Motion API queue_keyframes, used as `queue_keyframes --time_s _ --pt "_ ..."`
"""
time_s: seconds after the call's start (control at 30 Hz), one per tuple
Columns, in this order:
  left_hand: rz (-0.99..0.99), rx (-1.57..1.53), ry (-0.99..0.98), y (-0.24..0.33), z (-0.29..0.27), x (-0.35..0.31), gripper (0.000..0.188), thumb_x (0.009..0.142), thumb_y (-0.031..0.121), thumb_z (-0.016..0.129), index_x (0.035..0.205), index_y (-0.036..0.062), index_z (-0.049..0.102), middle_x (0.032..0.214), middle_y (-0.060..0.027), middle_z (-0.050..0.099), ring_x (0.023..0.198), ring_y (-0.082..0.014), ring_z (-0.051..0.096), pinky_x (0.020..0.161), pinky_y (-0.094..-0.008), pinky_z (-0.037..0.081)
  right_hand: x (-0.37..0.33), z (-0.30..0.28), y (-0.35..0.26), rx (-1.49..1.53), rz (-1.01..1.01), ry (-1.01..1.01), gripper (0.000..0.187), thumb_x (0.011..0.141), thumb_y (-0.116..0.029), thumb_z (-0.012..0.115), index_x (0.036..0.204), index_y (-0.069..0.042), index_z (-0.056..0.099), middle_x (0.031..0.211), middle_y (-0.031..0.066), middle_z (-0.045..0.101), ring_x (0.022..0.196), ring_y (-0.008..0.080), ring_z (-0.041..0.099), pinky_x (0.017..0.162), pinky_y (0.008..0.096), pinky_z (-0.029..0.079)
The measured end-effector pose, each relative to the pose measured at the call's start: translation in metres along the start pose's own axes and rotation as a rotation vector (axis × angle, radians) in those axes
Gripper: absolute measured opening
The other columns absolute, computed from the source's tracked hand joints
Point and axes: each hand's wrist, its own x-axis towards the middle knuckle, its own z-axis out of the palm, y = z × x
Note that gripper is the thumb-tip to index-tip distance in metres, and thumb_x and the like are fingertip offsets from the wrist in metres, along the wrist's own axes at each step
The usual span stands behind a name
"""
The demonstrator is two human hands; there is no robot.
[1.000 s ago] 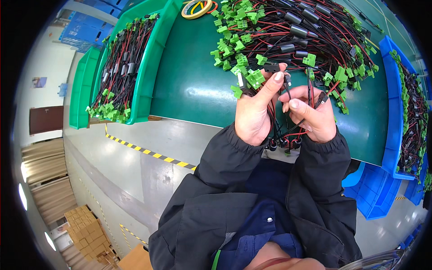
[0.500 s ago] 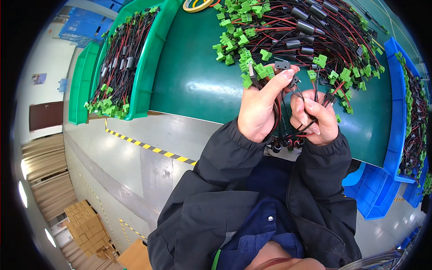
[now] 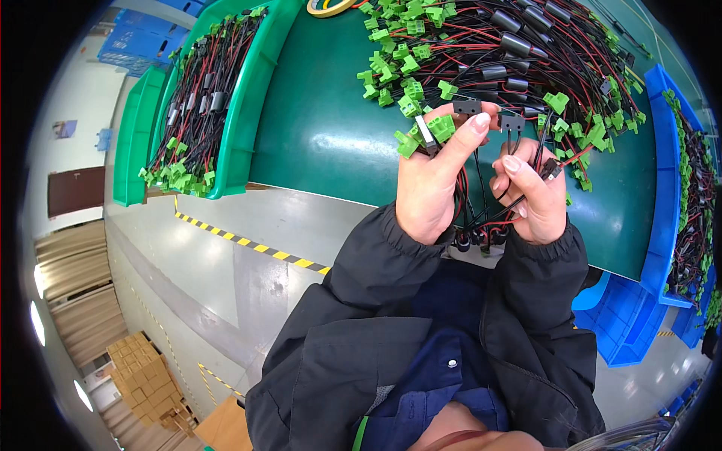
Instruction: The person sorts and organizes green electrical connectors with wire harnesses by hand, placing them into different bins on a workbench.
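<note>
Head view: left hand (image 3: 430, 184) has its grip closed on a bundle of wire harnesses (image 3: 481, 203), right hand (image 3: 530, 192) pinches its wires, above the green surface (image 3: 316, 128).

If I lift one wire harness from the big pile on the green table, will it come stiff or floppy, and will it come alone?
Probably floppy: the wires in the pile are thin and curl loosely, and those held in the left hand and right hand hang down limp. It looks light. It may drag neighbours along, since the strands cross and the green connectors could snag.
</note>
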Motion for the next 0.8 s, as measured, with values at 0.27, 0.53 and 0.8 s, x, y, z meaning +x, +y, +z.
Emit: queue_keyframes --time_s 0.27,0.53,0.8 --pt "0.026 -0.001 0.008 -0.003 0.001 0.001 0.025 0.078 0.014 0.059 0.098 0.0023 0.052 0.092 -0.0056 0.054 0.082 -0.0142 0.05 0.071 -0.0296 0.041 -0.007 0.018 -0.001 -0.279 -0.222 0.124 0.011 0.072 -0.002 0.063 0.066 -0.001 0.053 0.061 0.0027 0.056 0.054 0.0051 0.051 0.05 0.0177 0.039" --pt "-0.181 -0.151 -0.018 0.0 0.0 0.0 0.023 0.078 0.015 0.059 0.096 0.004 0.05 0.094 -0.0045 0.052 0.081 -0.0136 0.051 0.067 -0.0276 0.042 -0.01 0.021 0.0 -0.184 -0.271 0.062 0.01 0.072 0.0 0.062 0.067 0.0 0.054 0.063 0.004 0.057 0.055 0.0052 0.05 0.051 0.0183 0.038" --pt "-0.12 -0.154 0.012 0.0 0.002 -0.004 0.022 0.079 0.014 0.058 0.097 0.0049 0.049 0.092 -0.0042 0.052 0.078 -0.0145 0.051 0.066 -0.0284 0.043 -0.012 0.02 -0.002 -0.245 -0.333 0.046 0.007 0.071 0.0 0.063 0.069 0.002 0.056 0.065 0.0047 0.056 0.057 0.0068 0.051 0.052 0.0186 0.038"
